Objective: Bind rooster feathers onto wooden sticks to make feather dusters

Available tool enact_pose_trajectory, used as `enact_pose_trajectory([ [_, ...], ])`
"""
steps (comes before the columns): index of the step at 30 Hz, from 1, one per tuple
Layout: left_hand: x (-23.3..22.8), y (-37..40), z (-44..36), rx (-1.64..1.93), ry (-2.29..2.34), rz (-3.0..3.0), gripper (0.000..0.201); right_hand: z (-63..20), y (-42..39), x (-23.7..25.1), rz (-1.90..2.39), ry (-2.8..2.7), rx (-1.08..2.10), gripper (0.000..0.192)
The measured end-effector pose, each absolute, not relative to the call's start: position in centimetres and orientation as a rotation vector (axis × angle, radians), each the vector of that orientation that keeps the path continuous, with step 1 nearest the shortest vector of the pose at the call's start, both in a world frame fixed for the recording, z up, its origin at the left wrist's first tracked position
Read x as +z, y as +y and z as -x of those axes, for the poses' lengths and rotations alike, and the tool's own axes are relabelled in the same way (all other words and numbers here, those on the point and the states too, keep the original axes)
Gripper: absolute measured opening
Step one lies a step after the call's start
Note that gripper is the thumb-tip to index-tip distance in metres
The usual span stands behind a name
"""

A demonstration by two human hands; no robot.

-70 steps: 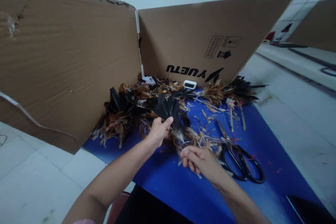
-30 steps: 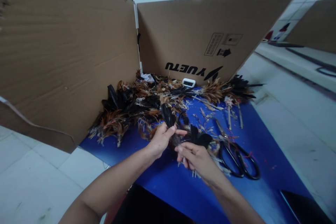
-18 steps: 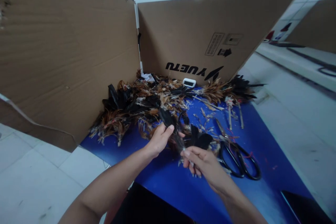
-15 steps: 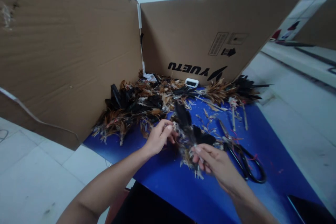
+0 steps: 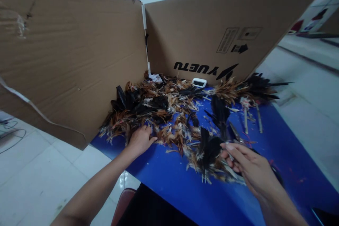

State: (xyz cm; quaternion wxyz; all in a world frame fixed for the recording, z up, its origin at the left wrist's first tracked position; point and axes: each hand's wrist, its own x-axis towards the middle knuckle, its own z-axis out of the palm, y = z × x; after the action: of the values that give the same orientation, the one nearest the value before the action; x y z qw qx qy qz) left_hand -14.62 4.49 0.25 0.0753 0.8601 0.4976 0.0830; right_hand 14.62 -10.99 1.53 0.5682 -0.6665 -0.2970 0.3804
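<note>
A pile of brown and black feathers [image 5: 148, 107] covers the back left of the blue table [image 5: 174, 183]. My left hand [image 5: 140, 140] lies on the pile's near edge, its fingertips among the brown feathers and nothing gripped that I can see. My right hand [image 5: 247, 164] pinches the quill of a black feather [image 5: 219, 111] that stands up above the table. Just left of that hand lies a small bunch of black and brown feathers [image 5: 208, 153]. The scissors are hidden under my right hand.
Two tall cardboard walls [image 5: 79, 60] close off the table's left and back. A small white device [image 5: 198, 82] sits at the back wall. Feather bunches on sticks [image 5: 245, 90] lie at the back right. White tiled floor [image 5: 39, 176] lies to the left.
My left hand let go of the black feather and moved left to the pile's edge. My right hand carried the feather to the right, over the scissors. The camera shifted left.
</note>
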Motion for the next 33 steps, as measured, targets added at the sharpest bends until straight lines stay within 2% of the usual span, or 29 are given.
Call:
enact_pose_trajectory([
  [2, -0.1, 4.5, 14.6, 0.263, 1.412, -2.584, 0.013, -14.5, -11.0, 1.4, 1.563, -0.702, 0.909, 0.04],
  [8, -0.1, 5.3, 14.5, 0.615, 1.167, -2.218, 0.008, -14.7, -11.1, 1.1, 1.559, -0.711, 0.917, 0.041],
  [17, 3.0, 4.2, 11.7, 0.85, 0.912, -1.797, 0.014, -14.3, -11.1, 1.6, 1.527, -0.664, 0.983, 0.04],
  [22, 3.8, 4.1, 10.2, 0.897, 0.834, -1.72, 0.017, -14.0, -11.3, 1.7, 1.425, -0.59, 1.089, 0.025],
  [26, 3.9, 3.8, 8.8, 0.912, 0.766, -1.649, 0.018, -12.9, -11.2, 1.5, 1.159, -0.552, 1.256, 0.01],
  [29, 4.2, 3.2, 7.3, 0.895, 0.715, -1.611, 0.017, -11.6, -11.1, 1.6, 0.981, -0.568, 1.341, 0.009],
  [33, 4.8, 2.0, 5.3, 0.847, 0.638, -1.61, 0.013, -9.9, -11.2, 1.7, 1.033, -0.623, 1.309, 0.007],
])
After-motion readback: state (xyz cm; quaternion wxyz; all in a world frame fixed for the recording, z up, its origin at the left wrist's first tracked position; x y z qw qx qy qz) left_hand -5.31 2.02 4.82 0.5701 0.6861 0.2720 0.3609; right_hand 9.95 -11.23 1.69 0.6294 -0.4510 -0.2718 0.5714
